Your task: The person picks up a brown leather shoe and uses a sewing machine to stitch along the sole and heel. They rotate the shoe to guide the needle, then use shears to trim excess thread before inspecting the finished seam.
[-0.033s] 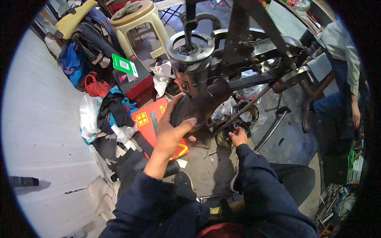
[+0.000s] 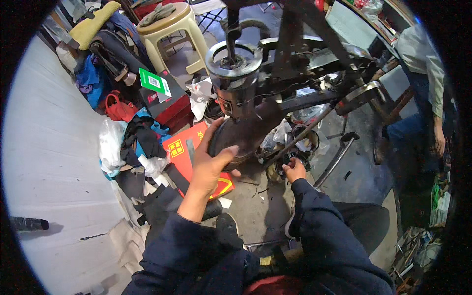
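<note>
My left hand (image 2: 209, 167) wraps round the toe end of a dark brown shoe (image 2: 248, 130), thumb on the near side and fingers mostly hidden behind it. The shoe lies beneath the metal cylinder head (image 2: 238, 91) of a dark sewing machine (image 2: 305, 59), whose long arm reaches off to the right. Lower down and to the right, my right hand (image 2: 295, 170) is closed beside the machine's lower parts. A small dark thing shows at its fingertips, but I cannot make out what it is.
A red box (image 2: 184, 160) lies left of the shoe. Beyond it are a red bag (image 2: 119, 105), a white plastic bag (image 2: 111, 142) and a cream stool (image 2: 172, 34). A metal bar (image 2: 337, 160) stands right of my right hand. Another person (image 2: 425, 83) is at the far right.
My left thumb and the shoe have shifted very slightly to the left. My right hand stays in the same place.
</note>
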Action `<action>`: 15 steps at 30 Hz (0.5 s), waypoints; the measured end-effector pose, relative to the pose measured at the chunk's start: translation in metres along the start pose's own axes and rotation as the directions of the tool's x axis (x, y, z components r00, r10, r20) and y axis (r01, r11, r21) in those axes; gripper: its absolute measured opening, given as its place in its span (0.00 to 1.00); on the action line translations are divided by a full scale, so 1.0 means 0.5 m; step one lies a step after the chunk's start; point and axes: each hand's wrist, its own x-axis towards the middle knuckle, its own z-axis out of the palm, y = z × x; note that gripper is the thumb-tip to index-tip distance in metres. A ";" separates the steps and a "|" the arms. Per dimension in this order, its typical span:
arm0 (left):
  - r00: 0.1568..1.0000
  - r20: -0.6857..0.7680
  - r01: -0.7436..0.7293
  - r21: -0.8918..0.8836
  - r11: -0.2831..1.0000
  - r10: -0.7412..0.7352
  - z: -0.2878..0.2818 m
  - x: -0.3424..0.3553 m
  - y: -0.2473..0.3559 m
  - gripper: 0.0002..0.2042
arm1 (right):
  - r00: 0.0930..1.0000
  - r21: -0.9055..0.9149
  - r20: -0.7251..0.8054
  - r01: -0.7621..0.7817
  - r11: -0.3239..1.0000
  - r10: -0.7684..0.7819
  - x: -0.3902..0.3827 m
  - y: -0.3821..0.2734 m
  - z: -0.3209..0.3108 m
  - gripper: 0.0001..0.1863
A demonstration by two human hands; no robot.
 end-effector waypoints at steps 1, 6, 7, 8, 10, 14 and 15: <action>1.000 -0.013 -0.022 -0.049 0.999 0.021 -0.003 -0.007 -0.001 0.38 | 0.999 0.022 0.027 -0.035 0.999 0.035 -0.011 -0.020 -0.009 0.30; 0.991 -0.128 -0.001 -0.225 0.974 -0.028 -0.034 -0.077 -0.005 0.34 | 0.964 0.292 -0.035 0.262 0.920 -0.263 -0.086 -0.192 -0.093 0.26; 0.985 -0.162 0.015 -0.245 0.969 -0.056 -0.040 -0.094 -0.008 0.34 | 0.930 0.245 -0.045 0.365 0.898 -0.366 -0.103 -0.232 -0.120 0.25; 0.986 -0.166 -0.011 -0.245 0.969 -0.030 -0.040 -0.110 -0.014 0.34 | 0.900 0.236 -0.033 0.429 0.872 -0.434 -0.123 -0.272 -0.147 0.24; 0.979 -0.204 -0.035 -0.223 0.974 -0.012 -0.039 -0.138 -0.027 0.35 | 0.840 0.240 -0.022 0.531 0.813 -0.542 -0.162 -0.350 -0.185 0.22; 0.978 -0.204 -0.073 -0.187 0.980 0.034 -0.030 -0.157 -0.045 0.35 | 0.738 0.325 0.013 0.635 0.701 -0.675 -0.222 -0.462 -0.231 0.17; 0.977 -0.208 -0.080 -0.193 0.978 0.039 -0.030 -0.157 -0.047 0.35 | 0.747 0.338 0.044 0.614 0.713 -0.663 -0.230 -0.479 -0.237 0.17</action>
